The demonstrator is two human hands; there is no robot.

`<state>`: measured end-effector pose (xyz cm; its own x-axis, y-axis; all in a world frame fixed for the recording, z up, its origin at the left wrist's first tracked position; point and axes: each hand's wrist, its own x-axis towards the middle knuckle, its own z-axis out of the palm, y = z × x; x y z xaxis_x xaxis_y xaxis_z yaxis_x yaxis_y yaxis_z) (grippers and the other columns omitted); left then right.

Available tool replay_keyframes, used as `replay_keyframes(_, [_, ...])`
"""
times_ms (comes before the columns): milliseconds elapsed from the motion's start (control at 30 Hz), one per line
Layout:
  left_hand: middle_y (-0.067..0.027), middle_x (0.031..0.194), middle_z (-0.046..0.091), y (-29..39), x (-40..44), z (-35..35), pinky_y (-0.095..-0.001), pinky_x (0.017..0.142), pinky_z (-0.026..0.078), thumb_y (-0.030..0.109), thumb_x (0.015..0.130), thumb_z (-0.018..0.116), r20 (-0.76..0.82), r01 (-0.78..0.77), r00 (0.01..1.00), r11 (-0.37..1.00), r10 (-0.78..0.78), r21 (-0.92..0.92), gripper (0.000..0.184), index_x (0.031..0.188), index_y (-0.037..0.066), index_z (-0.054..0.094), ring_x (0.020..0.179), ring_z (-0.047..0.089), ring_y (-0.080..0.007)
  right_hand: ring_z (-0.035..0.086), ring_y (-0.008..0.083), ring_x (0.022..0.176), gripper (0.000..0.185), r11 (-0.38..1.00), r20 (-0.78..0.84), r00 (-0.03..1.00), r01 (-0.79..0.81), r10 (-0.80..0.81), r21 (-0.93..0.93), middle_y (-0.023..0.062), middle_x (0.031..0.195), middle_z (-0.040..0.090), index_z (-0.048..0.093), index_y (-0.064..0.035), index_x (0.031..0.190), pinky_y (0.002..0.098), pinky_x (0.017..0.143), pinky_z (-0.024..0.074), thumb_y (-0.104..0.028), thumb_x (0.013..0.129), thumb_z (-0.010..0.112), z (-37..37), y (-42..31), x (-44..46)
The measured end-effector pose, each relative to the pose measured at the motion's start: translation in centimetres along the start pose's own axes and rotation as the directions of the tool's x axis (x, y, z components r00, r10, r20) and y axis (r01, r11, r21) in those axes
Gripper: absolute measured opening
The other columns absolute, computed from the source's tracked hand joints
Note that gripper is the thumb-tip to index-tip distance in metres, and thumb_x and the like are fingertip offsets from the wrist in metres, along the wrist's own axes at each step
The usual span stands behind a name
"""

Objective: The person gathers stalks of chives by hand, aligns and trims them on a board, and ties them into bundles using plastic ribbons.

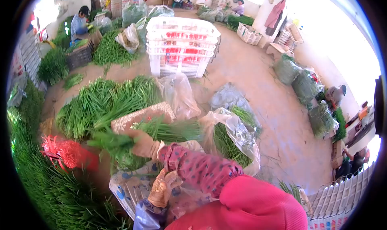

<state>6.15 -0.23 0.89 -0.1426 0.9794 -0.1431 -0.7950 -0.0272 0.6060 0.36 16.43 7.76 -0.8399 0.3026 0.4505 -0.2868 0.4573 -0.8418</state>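
Observation:
My right hand (143, 144), in a tan glove below a dotted pink sleeve, is closed around a bunch of green stalks (109, 140), slightly blurred. My left hand (164, 186), also gloved, is lower down beside the right forearm, its fingers loosely bent and apart, with nothing visible in them. Beyond the right hand, more cut stalks (157, 127) lie by a foam-like block (123, 122). A bundle of red ties (64, 152) sits to the left. Patterned plastic sheeting (121, 185) lies beneath the hands.
Piled greens (109, 99) lie ahead, and tall greens (52, 193) at left. Stacked white crates (179, 62) stand beyond. An open plastic bag (252, 147) of stalks is at right. Filled bags (304, 87) line the right wall. Seated people (80, 23) work farther away.

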Motion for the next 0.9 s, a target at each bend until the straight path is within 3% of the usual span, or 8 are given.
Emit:
replay_keyframes(233, [-0.0136,0.147,0.035,-0.9,3.7,-2.0,-0.0458,0.107,0.035,0.077,0.076,0.049,0.174,-0.154,0.96,0.935,0.217,-0.32,0.104,0.144,0.001,0.028,0.134,0.035,-0.03,0.065,0.0309,0.086,0.023,0.99,-0.152,0.979,0.133,-0.138,-0.045,0.0152,0.091,0.067,0.065,-0.0046,0.097,0.0366,0.078,0.0502,-0.009,0.075,0.069,2.0,0.9,-5.9])
replay_keyframes(333, [-0.0149,0.145,0.038,-0.2,3.2,-1.4,-0.0447,0.106,0.037,0.066,0.08,0.049,0.144,-0.175,0.961,0.926,0.234,-0.335,0.093,0.143,0.001,0.029,0.13,0.04,-0.0298,0.063,0.0289,0.088,0.016,0.924,-0.76,0.637,0.355,-0.128,0.142,0.0156,0.091,0.066,0.065,-0.0027,0.091,0.0366,0.08,0.0491,-0.008,0.076,0.066,3.3,-5.5,-7.9])
replay_keyframes(400, [-0.0158,0.143,0.04,0.2,2.4,-0.5,-0.0439,0.105,0.038,0.06,0.083,0.049,0.085,-0.169,0.975,0.929,0.207,-0.331,0.087,0.143,0.0,0.029,0.127,0.043,-0.0298,0.06,0.0319,0.098,0.021,0.905,-0.179,0.887,0.415,-0.425,-0.088,0.0141,0.102,0.064,0.063,-0.0055,0.099,0.0417,0.088,0.0462,-0.011,0.078,0.065,-2.7,-5.7,-10.1])
replay_keyframes(500, [-0.017,0.141,0.043,0.7,2.7,0.9,-0.0427,0.104,0.04,0.049,0.087,0.049,0.022,-0.127,0.989,0.922,0.145,-0.365,0.077,0.142,0.0,0.029,0.122,0.047,-0.0296,0.057,0.0327,0.107,0.028,0.908,-0.011,0.909,0.416,-0.416,0.048,0.0128,0.11,0.061,0.061,-0.0072,0.107,0.0454,0.095,0.0426,-0.015,0.08,0.064,-4.3,-8.6,-12.2])
replay_keyframes(700, [-0.0196,0.136,0.048,3.5,3.0,4.8,-0.0404,0.101,0.043,0.029,0.095,0.048,-0.041,-0.132,0.991,0.918,0.125,-0.375,0.058,0.141,-0.001,0.03,0.113,0.056,-0.0294,0.051,0.0306,0.12,0.037,0.753,0.269,0.882,0.471,-0.387,-0.459,0.013,0.123,0.058,0.059,-0.0123,0.115,0.0513,0.107,0.0314,-0.015,0.079,0.064,-4.7,-10.1,-15.9])
replay_keyframes(833, [-0.0086,0.097,0.06,7.2,3.3,4.9,-0.0311,0.083,0.048,0.025,0.086,0.062,-0.004,-0.012,1.0,0.999,0.012,0.043,0.051,0.125,-0.005,0.047,0.088,0.057,-0.0199,0.052,0.024,0.12,0.043,0.897,0.435,0.838,0.421,-0.33,-0.131,0.0055,0.127,0.056,0.056,-0.0095,0.124,0.0447,0.108,0.0324,-0.007,0.081,0.061,-6.4,-10.4,-18.5])
replay_keyframes(867, [-0.0045,0.085,0.058,7.5,3.3,4.7,-0.0288,0.078,0.048,0.024,0.083,0.065,-0.016,0.099,0.995,0.99,-0.098,0.097,0.048,0.118,-0.005,0.053,0.081,0.054,-0.0169,0.053,0.0201,0.116,0.041,0.959,0.249,0.969,-0.067,-0.004,0.275,0.0038,0.125,0.057,0.056,-0.0075,0.124,0.0398,0.103,0.0361,-0.006,0.083,0.059,-6.5,-10.7,-19.1])
replay_keyframes(900, [-0.0007,0.074,0.055,7.4,2.9,4.8,-0.028,0.074,0.046,0.022,0.08,0.067,-0.094,0.081,0.993,0.984,-0.067,0.157,0.038,0.107,-0.004,0.061,0.079,0.054,-0.0156,0.054,0.0163,0.113,0.039,0.607,0.22,0.896,-0.425,0.386,0.672,0.0021,0.124,0.057,0.055,-0.0055,0.124,0.035,0.099,0.0398,-0.005,0.085,0.058,-6.7,-10.9,-19.4])
